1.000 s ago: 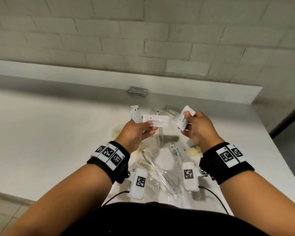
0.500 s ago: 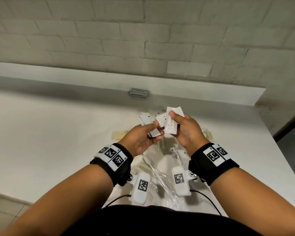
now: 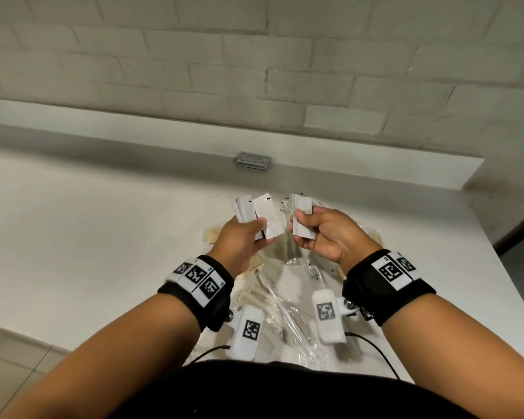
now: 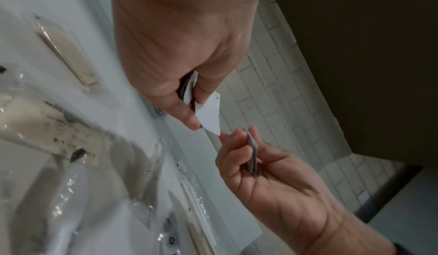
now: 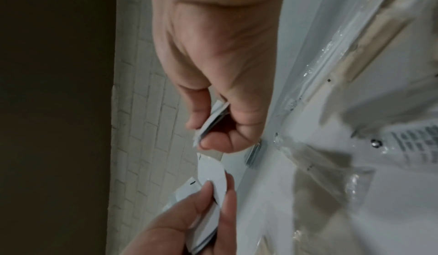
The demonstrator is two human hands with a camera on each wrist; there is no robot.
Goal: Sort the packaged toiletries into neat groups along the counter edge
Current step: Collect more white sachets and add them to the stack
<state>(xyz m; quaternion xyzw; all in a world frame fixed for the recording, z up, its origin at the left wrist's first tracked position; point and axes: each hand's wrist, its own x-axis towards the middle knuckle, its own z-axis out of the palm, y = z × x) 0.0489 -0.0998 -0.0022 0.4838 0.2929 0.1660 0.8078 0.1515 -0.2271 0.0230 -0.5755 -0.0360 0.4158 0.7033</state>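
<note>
Both hands hover above the white counter (image 3: 88,237), each holding small white sachets. My left hand (image 3: 244,238) pinches a fanned stack of white sachets (image 3: 265,214) between thumb and fingers; the same stack (image 4: 208,115) shows in the left wrist view. My right hand (image 3: 321,234) grips a second small stack of white sachets (image 3: 301,216), seen edge-on in the right wrist view (image 5: 213,120). The two stacks sit a few centimetres apart. Below the hands lie clear-wrapped toothbrushes (image 3: 288,313), combs (image 3: 256,296) and cream-coloured packets (image 3: 211,235).
A small flat grey packet stack (image 3: 252,160) lies at the back of the counter by the raised ledge (image 3: 345,173). A brick wall stands behind. The counter's right edge (image 3: 502,267) drops to the floor. A black cable (image 3: 372,346) trails near the front.
The hands came together half a second ago, then drew apart. The left hand's stack now has one more sachet fanned out, and the right hand holds its sachets upright.
</note>
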